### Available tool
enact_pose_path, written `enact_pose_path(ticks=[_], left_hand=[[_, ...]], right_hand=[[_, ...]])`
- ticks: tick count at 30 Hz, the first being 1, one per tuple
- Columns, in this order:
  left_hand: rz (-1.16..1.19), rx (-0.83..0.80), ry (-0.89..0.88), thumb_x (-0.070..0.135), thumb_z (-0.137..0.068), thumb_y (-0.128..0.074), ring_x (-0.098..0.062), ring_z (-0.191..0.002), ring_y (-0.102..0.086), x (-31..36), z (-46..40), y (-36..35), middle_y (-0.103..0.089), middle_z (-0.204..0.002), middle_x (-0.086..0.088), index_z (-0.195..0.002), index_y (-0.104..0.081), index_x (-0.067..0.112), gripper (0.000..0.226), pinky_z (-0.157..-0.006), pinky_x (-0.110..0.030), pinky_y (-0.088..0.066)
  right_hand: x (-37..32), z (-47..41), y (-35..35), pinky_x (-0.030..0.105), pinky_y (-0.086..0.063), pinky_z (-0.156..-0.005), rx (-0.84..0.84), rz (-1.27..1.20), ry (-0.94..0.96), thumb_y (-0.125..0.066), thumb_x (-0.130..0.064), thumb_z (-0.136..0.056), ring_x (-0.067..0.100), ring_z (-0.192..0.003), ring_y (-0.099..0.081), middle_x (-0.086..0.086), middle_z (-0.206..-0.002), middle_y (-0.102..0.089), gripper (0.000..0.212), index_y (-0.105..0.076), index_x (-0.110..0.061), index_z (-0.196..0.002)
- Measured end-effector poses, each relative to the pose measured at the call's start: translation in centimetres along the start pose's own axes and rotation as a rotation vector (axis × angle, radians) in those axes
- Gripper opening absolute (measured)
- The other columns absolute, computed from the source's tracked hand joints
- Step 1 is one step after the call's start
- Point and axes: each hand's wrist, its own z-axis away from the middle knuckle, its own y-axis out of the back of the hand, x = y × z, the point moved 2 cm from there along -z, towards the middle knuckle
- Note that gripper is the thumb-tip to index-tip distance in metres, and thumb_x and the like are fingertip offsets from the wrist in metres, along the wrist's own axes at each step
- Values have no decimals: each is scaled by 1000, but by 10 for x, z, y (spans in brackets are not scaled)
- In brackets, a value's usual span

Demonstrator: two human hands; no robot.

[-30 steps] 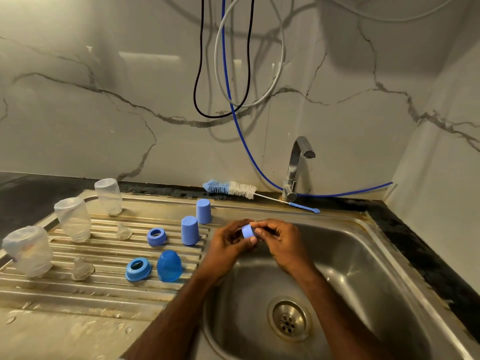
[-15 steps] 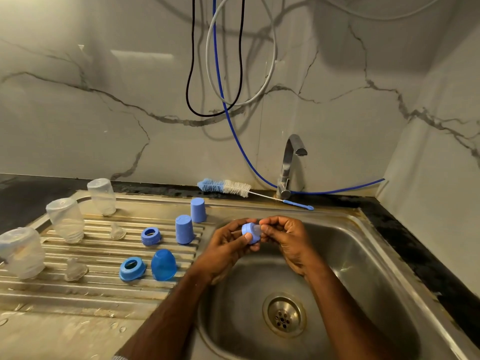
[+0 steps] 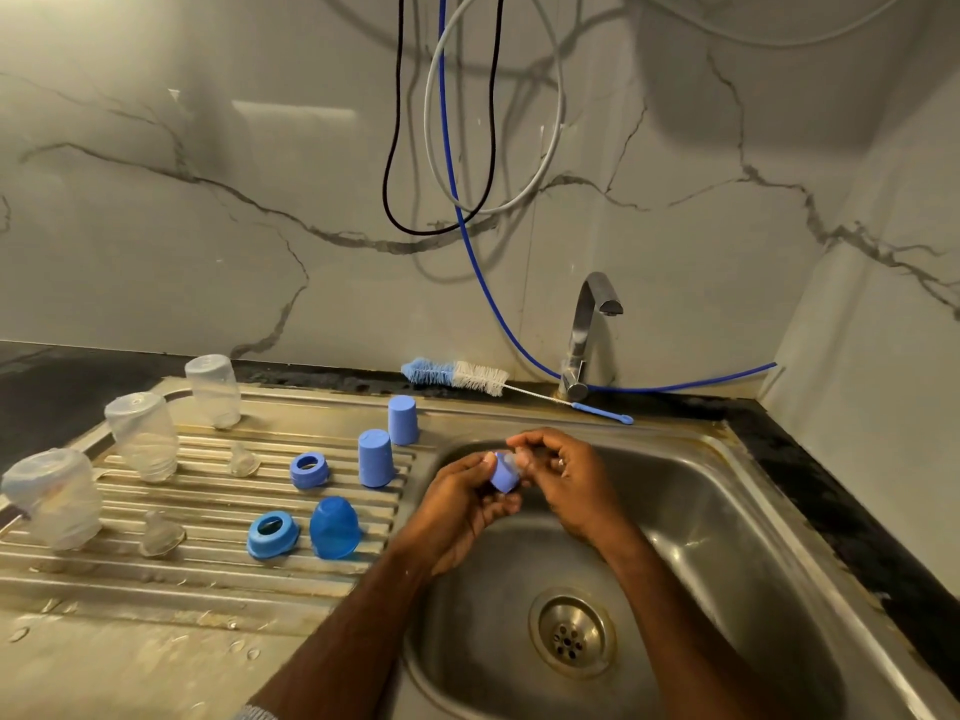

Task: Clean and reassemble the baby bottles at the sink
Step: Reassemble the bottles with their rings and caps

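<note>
Over the sink basin my left hand grips a small blue bottle collar. My right hand pinches a clear nipple that sits at the collar's opening. On the ribbed drainboard three clear bottles stand upside down. Two clear nipples, two blue collars, two light blue caps and a darker blue dome cap lie there too.
A blue and white bottle brush lies on the rim behind the sink, beside the tap. Black, grey and blue hoses hang down the marble wall. The drain sits in the basin below my hands.
Both hands have turned the collar and nipple; the collar's blue side now faces me more. The camera has shifted slightly. The items on the drainboard have not moved.
</note>
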Motion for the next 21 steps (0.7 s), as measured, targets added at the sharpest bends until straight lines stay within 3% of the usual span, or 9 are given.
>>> enact_pose_path(ticks=[2,4,8,12,16,21], left_hand=[[-66,-13,65,35,-105,-44,-22,-72,-64,0,0,7,-68,-96,-22,-125,-61,-2,44,-62,-29,-56],[-127,-23,86,43,-105,-40,-23,-70,-62,-1,-1,12,-66,-91,-20,-126,-60,-2,53,-59,-28,-54],[-193,-64,5,35,-99,-60,-28,-94,-70,0,0,14,-70,-117,-20,-132,-60,11,41,-67,-31,-57],[-183,-69,-93,19,-93,-68,-30,-98,-70,3,-1,13,-68,-119,-25,-131,-61,7,40,-73,-31,-59],[-34,-52,-88,13,-92,-62,-32,-102,-69,4,-2,7,-67,-120,-26,-129,-59,-1,40,-84,-35,-61],[98,-57,-46,11,-91,-60,-33,-102,-70,7,2,1,-66,-123,-27,-128,-57,-4,41,-82,-35,-62]], right_hand=[[2,3,-1,28,-59,-85,-135,-50,-18,-69,-2,-90,14,-105,-68,-2,-118,-67,27,-74,-17,-112],[4,4,-2,20,-56,-82,-149,11,-16,-72,3,-85,10,-100,-67,-2,-113,-68,29,-76,-15,-107],[5,2,-1,11,-52,-69,-40,48,-6,-77,3,-81,0,-83,-70,-9,-93,-73,23,-78,-11,-99],[4,2,1,12,-54,-68,-27,12,11,-78,-1,-83,0,-82,-71,-20,-79,-73,26,-76,-26,-91],[2,0,3,17,-56,-76,40,-56,43,-78,1,-81,6,-84,-73,-9,-84,-76,18,-79,-14,-91],[1,1,6,20,-57,-75,5,-213,43,-78,0,-80,12,-87,-74,0,-88,-78,14,-78,-11,-89]])
